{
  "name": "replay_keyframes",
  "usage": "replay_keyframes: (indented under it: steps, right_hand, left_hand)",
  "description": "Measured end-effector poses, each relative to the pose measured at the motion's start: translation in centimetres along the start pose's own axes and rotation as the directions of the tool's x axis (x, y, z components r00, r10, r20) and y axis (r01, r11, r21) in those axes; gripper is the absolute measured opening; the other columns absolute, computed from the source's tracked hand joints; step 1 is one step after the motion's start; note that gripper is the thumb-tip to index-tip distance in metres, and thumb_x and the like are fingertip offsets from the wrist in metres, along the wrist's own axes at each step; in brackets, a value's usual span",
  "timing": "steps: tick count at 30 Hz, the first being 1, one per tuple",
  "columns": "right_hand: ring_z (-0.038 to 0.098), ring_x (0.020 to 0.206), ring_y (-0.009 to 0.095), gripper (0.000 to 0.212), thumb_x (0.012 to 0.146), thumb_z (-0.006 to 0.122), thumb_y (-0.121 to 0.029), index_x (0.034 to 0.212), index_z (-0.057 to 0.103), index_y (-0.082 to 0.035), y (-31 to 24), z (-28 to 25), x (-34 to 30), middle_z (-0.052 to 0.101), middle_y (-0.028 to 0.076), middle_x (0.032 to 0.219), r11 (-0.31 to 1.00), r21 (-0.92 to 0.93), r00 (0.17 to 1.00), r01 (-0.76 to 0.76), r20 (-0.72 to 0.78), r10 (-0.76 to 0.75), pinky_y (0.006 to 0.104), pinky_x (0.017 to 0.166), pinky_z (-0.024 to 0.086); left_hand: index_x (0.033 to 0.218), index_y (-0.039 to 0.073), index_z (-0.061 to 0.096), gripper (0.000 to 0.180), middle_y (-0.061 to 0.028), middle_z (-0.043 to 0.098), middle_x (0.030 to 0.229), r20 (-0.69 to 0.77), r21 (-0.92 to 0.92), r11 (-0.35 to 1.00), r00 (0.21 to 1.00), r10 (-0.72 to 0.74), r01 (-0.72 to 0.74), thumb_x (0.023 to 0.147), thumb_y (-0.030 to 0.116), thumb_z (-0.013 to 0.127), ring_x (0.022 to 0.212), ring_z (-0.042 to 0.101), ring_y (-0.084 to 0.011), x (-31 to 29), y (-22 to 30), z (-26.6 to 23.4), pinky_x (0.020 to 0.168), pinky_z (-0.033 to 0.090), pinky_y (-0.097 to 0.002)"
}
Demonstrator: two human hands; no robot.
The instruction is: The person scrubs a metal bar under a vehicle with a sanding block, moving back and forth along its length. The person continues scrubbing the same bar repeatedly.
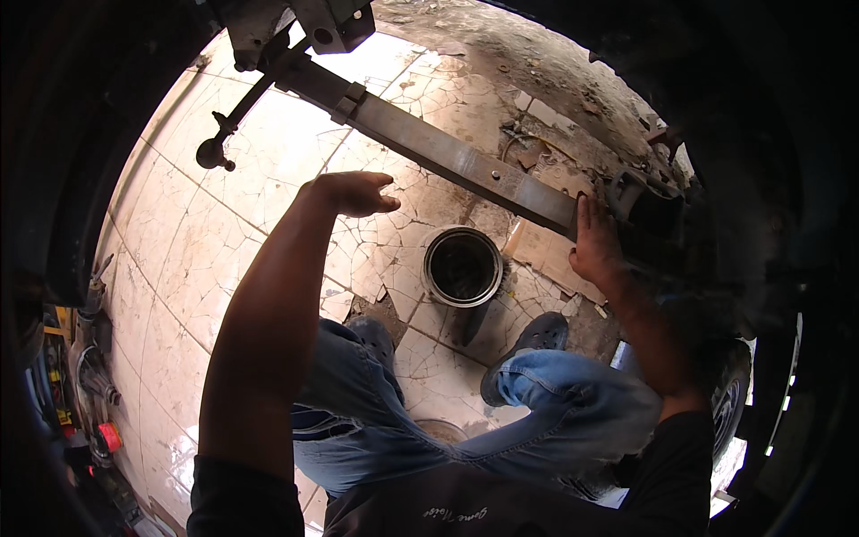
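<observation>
A long grey metal leaf spring [429, 143] with a clamp round it runs slantwise from the upper left to the right. My right hand [598, 240] is at its right-hand end, fingers stretched out and seemingly resting against the metal. Short of the spring's middle, my left hand [358, 192] hangs in the air over the floor, its finger and thumb apart and nothing seen between them. Below the spring stands an open round tin [429, 268], dark inside; what it contains is too dark to make out.
A rod with a ball-shaped end [210, 154] hangs at the upper left. Cracked pale tiles [179, 224] cover the floor, with a flat cardboard piece [550, 259] beyond the tin. Tools and a red round part [108, 437] lie far left; a tyre [732, 394] is at right.
</observation>
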State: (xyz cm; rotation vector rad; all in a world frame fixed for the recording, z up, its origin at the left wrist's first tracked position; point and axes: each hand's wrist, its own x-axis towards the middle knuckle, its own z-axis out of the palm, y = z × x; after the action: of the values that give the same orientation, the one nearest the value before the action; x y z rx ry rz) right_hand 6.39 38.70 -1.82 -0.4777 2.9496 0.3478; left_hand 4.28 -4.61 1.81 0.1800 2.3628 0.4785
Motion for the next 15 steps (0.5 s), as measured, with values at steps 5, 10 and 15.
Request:
replay_keyframes:
  steps: [5, 10, 15]
  right_hand:
    - [0.018, 0.146, 0.041, 0.098, 0.075, 0.068, -0.019, 0.15, 0.011, 0.006, -3.9, -0.3, -0.7, 0.017, 0.028, 0.156, 0.987, 0.043, 0.988, 0.154, -0.023, -0.153, 0.0495, 0.118, 0.019]
    - [0.018, 0.146, 0.042, 0.096, 0.077, 0.065, -0.023, 0.15, 0.011, 0.007, -0.4, -0.4, 0.6, 0.016, 0.029, 0.156, 0.999, -0.013, 0.998, 0.053, -0.017, -0.053, 0.0496, 0.118, 0.019]
    - [0.019, 0.145, 0.042, 0.096, 0.076, 0.066, -0.019, 0.15, 0.011, 0.007, -4.3, -0.4, -0.7, 0.014, 0.029, 0.156, 0.997, 0.01, 0.996, 0.079, 0.035, -0.08, 0.0494, 0.118, 0.018]
  left_hand:
    - [0.148, 0.008, 0.034, 0.072, -0.019, 0.046, 0.145, 0.027, -0.043, 0.999, 0.999, -0.021, 0.022, 0.094, 0.05, 0.057, 0.11, 0.063, -0.0261, 0.4, -0.4, 0.4, 0.094, 0.051, -0.0358]
    - [0.148, 0.008, 0.034, 0.071, -0.0193, 0.05, 0.142, 0.032, -0.035, 0.999, 0.999, -0.002, 0.003, 0.095, 0.049, 0.056, 0.109, 0.063, -0.0258, 0.3, 0.8, -0.1, 0.094, 0.05, -0.0364]
    - [0.148, 0.007, 0.034, 0.072, -0.0195, 0.049, 0.142, -0.005, -0.014, 1.0, 1.0, 0.01, -0.01, 0.094, 0.05, 0.056, 0.111, 0.062, -0.0272, 0.7, -1.2, 0.7, 0.095, 0.049, -0.0367]
